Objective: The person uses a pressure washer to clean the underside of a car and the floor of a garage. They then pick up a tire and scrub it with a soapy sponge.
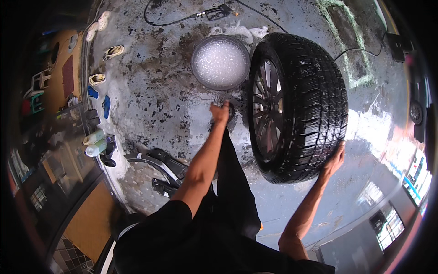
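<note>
A large car wheel (315, 100) with a black treaded tyre and a dark spoked rim stands upright on the wet floor, flecked with suds. My right hand (336, 157) lies against the tread at its near right side, fingers stretched along the rubber and partly hidden. My left hand (220, 112) hangs in the air left of the wheel, above my foot, its fingers apart and holding nothing. Just beyond it sits a round basin (220, 62) filled with white foam.
A spray gun (218, 13) on a black hose lies at the far side. Slippers and shoes (106, 106) line the left edge near some bottles (96, 148). A black and silver part (159, 166) lies near my left arm. A parked car (417, 112) shows far right.
</note>
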`<state>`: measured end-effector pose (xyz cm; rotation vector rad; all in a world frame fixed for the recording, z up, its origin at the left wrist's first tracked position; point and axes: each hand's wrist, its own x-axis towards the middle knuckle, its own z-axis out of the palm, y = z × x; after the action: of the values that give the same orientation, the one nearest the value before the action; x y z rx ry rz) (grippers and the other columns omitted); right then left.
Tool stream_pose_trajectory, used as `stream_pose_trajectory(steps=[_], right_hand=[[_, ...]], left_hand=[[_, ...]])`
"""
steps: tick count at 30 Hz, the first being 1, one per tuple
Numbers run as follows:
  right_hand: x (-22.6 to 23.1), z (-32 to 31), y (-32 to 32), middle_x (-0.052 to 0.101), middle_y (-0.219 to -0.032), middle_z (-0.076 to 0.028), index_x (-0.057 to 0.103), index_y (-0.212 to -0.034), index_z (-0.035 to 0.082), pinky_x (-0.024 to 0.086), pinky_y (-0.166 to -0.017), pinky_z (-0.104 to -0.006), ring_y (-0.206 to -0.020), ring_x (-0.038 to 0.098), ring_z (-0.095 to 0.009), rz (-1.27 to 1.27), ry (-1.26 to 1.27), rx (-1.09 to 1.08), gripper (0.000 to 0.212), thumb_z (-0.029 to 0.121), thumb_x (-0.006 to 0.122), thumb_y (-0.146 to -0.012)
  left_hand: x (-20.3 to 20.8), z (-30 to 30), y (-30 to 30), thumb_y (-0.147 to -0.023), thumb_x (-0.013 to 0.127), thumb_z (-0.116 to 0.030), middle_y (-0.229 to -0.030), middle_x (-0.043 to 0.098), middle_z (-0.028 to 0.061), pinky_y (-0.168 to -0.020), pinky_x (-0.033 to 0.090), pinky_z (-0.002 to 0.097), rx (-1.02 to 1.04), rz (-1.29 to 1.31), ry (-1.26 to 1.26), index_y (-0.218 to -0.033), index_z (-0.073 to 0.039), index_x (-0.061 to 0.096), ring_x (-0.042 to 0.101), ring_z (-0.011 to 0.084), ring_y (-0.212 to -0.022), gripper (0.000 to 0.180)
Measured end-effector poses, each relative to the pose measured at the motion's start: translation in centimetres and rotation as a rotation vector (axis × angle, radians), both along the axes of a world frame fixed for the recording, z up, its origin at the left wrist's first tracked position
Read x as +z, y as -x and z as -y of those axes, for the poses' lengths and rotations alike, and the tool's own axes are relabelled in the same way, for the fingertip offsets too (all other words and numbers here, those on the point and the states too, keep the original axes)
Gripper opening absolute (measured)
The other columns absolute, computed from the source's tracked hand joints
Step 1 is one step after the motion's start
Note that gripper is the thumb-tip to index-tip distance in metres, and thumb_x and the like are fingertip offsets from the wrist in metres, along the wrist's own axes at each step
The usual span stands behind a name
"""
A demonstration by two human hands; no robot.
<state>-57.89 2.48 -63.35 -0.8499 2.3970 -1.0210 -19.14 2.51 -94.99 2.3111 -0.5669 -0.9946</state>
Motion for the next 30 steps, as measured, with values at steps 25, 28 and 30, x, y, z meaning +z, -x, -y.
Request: stream_pose_trajectory(steps=[25,28,30], right_hand=[[-1.1,18.3,-1.3,0.051,-0.154,-0.018,0.046,-0.150,-0.004,0.030,-0.121,-0.0361,-0.143,0.046,-0.026,-0.009,-0.275,-0.049,0.081,0.061,0.049,-0.103],[-0.2,17.7,-0.3,0.048,-0.156,-0.018,0.041,-0.154,-0.002,0.028,-0.122,-0.0361,-0.145,0.044,-0.026,-0.219,-0.411,0.098,0.067,0.048,0.038,-0.109],[0.9,16.4,0.5,0.046,-0.158,-0.017,0.039,-0.156,-0.001,0.027,-0.123,-0.0357,-0.146,0.043,-0.025,-0.297,-0.473,0.159,0.063,0.043,0.035,-0.111]], left_hand=[[-8.0,34.1,-40.4,-0.093,0.065,-0.034,-0.114,0.071,0.0263,-0.094,0.056,0.0494,-0.803,0.486,-0.295,-0.113,0.000,0.071,0.070,0.0432,-0.106,0.040],[-9.5,36.5,-49.8,-0.091,0.068,-0.044,-0.106,0.073,0.0277,-0.092,0.054,0.0508,-0.792,0.478,-0.226,-0.104,0.003,0.074,0.069,0.0463,-0.101,0.049],[-12.5,37.1,-55.0,-0.089,0.065,-0.045,-0.105,0.072,0.0301,-0.095,0.052,0.0493,-0.761,0.511,-0.248,-0.102,0.007,0.073,0.068,0.0455,-0.105,0.054]])
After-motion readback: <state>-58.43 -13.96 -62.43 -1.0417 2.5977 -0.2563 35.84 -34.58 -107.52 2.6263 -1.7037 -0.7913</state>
